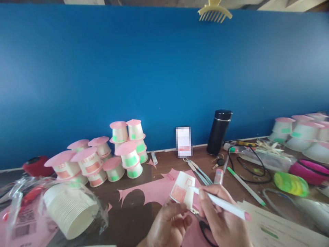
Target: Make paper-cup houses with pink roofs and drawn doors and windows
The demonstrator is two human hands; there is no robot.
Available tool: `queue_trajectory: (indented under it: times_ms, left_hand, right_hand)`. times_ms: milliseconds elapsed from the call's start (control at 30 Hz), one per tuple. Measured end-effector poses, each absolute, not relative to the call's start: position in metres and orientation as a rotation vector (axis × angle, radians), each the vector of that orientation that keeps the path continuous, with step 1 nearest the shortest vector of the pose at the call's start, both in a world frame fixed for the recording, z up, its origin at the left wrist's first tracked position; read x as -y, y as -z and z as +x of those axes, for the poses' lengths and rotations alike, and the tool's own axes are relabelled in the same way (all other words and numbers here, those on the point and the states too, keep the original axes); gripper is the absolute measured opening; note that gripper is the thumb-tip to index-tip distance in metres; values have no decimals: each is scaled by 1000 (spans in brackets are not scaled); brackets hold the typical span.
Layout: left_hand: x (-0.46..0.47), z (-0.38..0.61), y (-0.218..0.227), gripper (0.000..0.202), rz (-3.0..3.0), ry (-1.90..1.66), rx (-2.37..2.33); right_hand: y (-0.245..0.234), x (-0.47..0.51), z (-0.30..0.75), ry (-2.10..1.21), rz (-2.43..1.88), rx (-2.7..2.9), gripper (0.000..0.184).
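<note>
A white paper cup (189, 196) lies tilted in my left hand (168, 221), whose fingers and thumb are closed on its lower edge. On its side are a filled pink rectangle and the outline of a small square. My right hand (218, 209) grips a white felt-tip pen (226, 205) with a pink end, and the pen's point is at the small square. Scissors (204, 230) with black handles lie under and between my hands, partly hidden. Cut pink paper (154, 185) with curved edges spreads on the table behind them.
Stacked cups with pink paper tops (128, 151) stand at left and more (303, 132) at far right. A bag of nested cups (73, 209) lies front left. A black flask (219, 132), a badge (183, 142), a green-ended pen (246, 187) and a black cable (269, 175) sit behind.
</note>
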State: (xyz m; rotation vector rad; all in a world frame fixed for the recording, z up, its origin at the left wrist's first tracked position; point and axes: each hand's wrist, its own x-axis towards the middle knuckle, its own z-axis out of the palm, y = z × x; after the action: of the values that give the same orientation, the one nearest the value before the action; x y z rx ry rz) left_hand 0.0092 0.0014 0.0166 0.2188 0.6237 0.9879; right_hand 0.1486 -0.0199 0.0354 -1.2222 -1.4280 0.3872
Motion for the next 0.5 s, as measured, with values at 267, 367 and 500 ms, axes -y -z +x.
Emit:
queue_trajectory:
  times_ms: [267,367,500]
  left_hand:
    - [0,9,-18,27,288,-973,-583]
    - [0,9,-19,32,295,-974,-582]
    - [0,9,-22,34,307,-971,-578]
  right_hand:
    - [-30,16,148,-402,-1221,1426,11]
    - [-30,16,147,-415,-1217,1413,12]
    - [-32,17,146,-414,-1230,1421,14]
